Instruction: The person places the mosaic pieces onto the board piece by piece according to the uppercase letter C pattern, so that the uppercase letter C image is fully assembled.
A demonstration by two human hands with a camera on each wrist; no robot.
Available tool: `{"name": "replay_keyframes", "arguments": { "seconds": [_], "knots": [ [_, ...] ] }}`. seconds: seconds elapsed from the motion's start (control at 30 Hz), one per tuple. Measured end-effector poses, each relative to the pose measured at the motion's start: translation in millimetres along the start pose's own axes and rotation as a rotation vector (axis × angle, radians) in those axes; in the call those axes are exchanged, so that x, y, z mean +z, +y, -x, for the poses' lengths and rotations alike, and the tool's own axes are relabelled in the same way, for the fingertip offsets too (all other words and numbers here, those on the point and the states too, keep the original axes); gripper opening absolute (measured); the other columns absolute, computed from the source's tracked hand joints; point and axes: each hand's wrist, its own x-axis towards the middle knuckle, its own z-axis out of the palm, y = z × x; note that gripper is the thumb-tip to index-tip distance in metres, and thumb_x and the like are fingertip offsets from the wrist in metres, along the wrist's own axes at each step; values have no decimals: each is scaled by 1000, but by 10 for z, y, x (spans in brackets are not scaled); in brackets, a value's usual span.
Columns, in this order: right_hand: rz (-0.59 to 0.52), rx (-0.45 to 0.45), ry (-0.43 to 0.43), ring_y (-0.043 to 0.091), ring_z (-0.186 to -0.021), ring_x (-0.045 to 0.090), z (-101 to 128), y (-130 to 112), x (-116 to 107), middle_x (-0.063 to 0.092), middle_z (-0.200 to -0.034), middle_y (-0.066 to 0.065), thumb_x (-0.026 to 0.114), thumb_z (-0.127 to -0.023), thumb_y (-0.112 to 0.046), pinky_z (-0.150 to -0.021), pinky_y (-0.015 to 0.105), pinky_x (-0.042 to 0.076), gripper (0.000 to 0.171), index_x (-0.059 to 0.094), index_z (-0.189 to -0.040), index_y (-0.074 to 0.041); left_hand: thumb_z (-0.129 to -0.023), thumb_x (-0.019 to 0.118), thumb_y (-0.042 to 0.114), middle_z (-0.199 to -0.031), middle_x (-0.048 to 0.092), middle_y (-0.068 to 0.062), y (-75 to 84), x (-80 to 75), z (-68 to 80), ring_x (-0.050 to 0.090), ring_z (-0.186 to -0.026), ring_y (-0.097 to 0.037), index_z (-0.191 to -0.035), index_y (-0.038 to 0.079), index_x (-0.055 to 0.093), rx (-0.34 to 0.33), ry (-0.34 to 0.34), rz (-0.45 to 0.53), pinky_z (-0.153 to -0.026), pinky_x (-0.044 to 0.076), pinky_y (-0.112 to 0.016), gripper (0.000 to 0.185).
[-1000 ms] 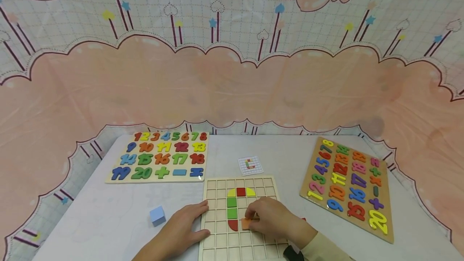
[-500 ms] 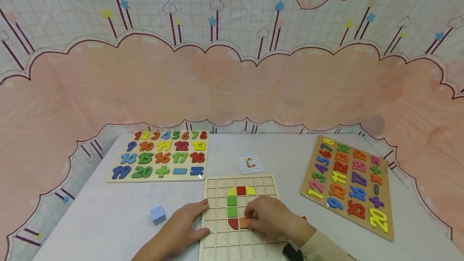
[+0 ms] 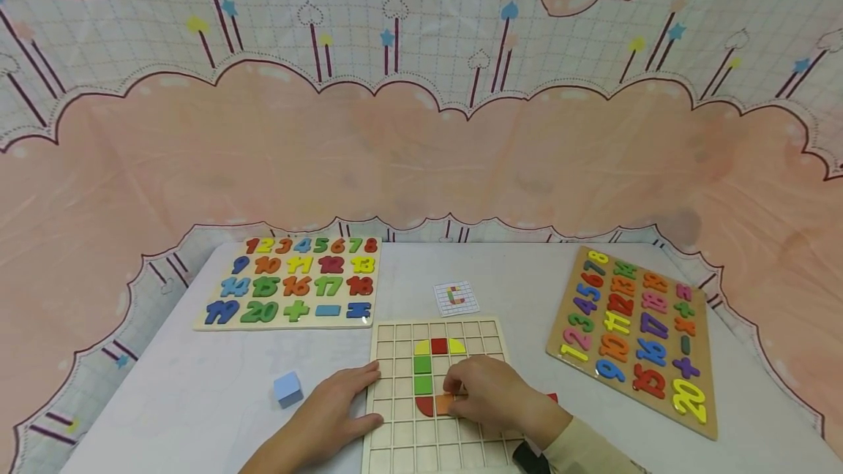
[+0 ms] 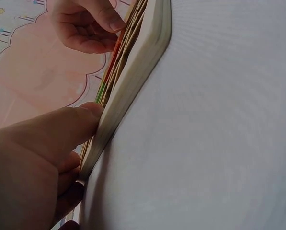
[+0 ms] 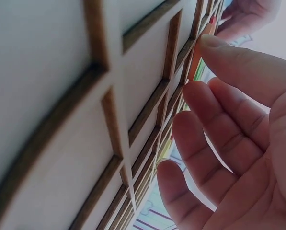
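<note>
A light wooden grid board lies at the front middle. My left hand rests along its left edge, thumb and forefinger spread apart; in the left wrist view the thumb touches the rim. With thumb and forefinger my right hand holds an orange square tile down on the board, beside a red rounded tile. Above that red piece are two green square tiles, then a red square tile between two yellow rounded tiles. The right hand covers part of the orange tile.
A small card with a coloured pattern lies behind the board. Number boards stand at the left and right. A blue cube sits left of my left hand. A red piece shows partly behind the right wrist.
The orange tile has shifted slightly left, up against the red rounded tile, with my right hand on it. My left hand has stayed at the board's edge.
</note>
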Motion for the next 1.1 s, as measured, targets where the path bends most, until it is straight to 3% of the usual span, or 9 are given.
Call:
{"name": "replay_keyframes", "arguments": {
  "seconds": [0.5,0.87,1.1],
  "knots": [
    [-73,105,3,7,-79,54,93,54,-112,65,-90,-11,79,-79,-20,-72,32,49,23,73,-100,-13,-85,79,40,-148,51,-11,6,-7,0,47,-133,-37,-140,3,56,-14,-1,1,-105,40,-60,70],
    [-118,191,48,13,-82,56,302,209,-238,64,-93,-9,81,-82,-24,-72,36,49,25,71,-103,-13,-85,79,40,-148,51,-11,5,-10,3,47,-133,-38,-140,3,57,-12,4,1,-105,39,-60,70],
    [-117,277,84,13,-83,56,465,323,-314,64,-93,-9,83,-81,-23,-69,32,49,29,71,-106,-13,-86,78,38,-148,50,-11,-4,0,9,47,-133,-38,-139,2,57,3,8,9,-105,39,-60,68]
  ]
}}
